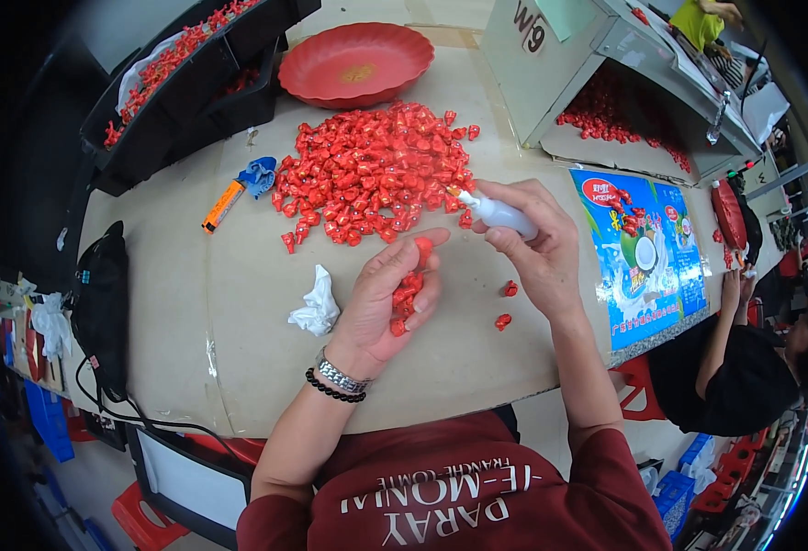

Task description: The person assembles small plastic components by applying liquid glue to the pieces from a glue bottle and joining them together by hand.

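Left of the left hand (375,301) and farther out lie an orange marker-shaped stick (223,206) and a blue rag (257,176); nearer it, a crumpled tissue (316,303). Its fingers curl around several red pieces (408,292). Beyond both hands spreads a red heap (367,170). Two loose pieces (503,321) lie left of the right wrist. The right hand (545,246) pinches a tilted white bottle (505,218).

Red pieces (408,294) partly hidden in left hand (376,298); white bottle (503,219) partly covered by right hand (546,248); black crate (188,103) and person in yellow-green top (695,26) cut off by upper edge.
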A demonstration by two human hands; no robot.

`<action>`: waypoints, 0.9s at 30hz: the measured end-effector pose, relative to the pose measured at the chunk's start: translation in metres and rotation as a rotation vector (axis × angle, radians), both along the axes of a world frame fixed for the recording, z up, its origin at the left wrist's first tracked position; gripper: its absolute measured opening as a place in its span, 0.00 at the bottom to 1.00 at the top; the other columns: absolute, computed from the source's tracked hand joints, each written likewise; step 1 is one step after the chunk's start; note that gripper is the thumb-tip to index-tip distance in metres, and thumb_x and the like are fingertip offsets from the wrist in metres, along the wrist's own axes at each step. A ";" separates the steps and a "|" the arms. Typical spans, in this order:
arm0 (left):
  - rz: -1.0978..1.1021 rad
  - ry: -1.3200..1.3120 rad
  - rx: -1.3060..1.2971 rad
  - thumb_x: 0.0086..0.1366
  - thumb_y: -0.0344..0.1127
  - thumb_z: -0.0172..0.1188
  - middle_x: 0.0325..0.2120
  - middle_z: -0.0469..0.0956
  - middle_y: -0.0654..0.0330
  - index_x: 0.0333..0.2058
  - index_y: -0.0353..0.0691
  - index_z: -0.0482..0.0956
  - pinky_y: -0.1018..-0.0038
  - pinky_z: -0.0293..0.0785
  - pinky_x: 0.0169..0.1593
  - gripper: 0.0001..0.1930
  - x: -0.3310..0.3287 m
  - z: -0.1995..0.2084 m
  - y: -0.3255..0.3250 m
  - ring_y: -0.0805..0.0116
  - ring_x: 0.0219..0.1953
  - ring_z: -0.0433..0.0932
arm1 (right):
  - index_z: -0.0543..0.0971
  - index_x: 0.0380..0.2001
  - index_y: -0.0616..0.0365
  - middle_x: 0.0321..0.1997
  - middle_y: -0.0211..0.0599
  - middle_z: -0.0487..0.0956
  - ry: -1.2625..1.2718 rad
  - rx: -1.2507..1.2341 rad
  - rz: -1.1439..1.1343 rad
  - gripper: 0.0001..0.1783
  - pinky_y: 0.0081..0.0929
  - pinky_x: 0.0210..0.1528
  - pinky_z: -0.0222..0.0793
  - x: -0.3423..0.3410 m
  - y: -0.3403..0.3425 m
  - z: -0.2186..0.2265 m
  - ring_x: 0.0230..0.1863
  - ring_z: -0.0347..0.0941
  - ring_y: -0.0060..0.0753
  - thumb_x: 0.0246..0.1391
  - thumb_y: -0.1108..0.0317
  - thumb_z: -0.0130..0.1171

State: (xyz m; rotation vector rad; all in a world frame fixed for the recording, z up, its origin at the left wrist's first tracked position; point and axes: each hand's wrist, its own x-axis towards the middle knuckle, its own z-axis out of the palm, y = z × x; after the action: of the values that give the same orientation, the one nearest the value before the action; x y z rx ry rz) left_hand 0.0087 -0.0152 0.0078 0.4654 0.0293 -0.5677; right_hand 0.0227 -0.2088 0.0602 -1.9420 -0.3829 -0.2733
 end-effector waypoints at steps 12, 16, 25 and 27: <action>0.026 -0.024 0.113 0.69 0.37 0.51 0.27 0.72 0.62 0.39 0.36 0.72 0.84 0.58 0.14 0.09 0.000 -0.007 -0.002 0.77 0.18 0.66 | 0.70 0.37 0.57 0.38 0.51 0.79 -0.118 0.597 -0.003 0.16 0.11 0.24 0.63 -0.010 -0.009 -0.030 0.20 0.66 0.17 0.51 0.63 0.65; 0.014 0.000 0.131 0.70 0.38 0.49 0.27 0.71 0.63 0.40 0.37 0.71 0.83 0.57 0.14 0.10 -0.002 -0.004 -0.006 0.77 0.18 0.66 | 0.69 0.37 0.58 0.38 0.53 0.78 -0.212 0.469 0.026 0.18 0.11 0.21 0.62 -0.020 -0.006 -0.032 0.25 0.70 0.19 0.53 0.60 0.64; -0.101 -0.016 0.120 0.71 0.42 0.47 0.27 0.70 0.62 0.38 0.38 0.69 0.83 0.58 0.14 0.12 -0.003 -0.008 -0.005 0.77 0.17 0.65 | 0.73 0.35 0.63 0.34 0.50 0.80 -0.363 0.351 0.089 0.13 0.21 0.30 0.70 -0.022 0.001 -0.035 0.32 0.77 0.30 0.50 0.69 0.65; -0.098 -0.005 0.132 0.71 0.42 0.46 0.26 0.70 0.62 0.39 0.38 0.70 0.82 0.58 0.15 0.12 -0.004 -0.006 -0.007 0.76 0.17 0.65 | 0.73 0.35 0.64 0.34 0.50 0.80 -0.364 0.338 0.079 0.13 0.21 0.30 0.71 -0.024 0.000 -0.033 0.32 0.77 0.31 0.50 0.69 0.65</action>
State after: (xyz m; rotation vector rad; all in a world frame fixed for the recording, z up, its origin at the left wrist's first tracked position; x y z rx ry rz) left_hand 0.0047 -0.0223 0.0015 0.5995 0.0396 -0.6636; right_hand -0.0008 -0.2088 0.0268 -1.5399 -0.6079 -0.6041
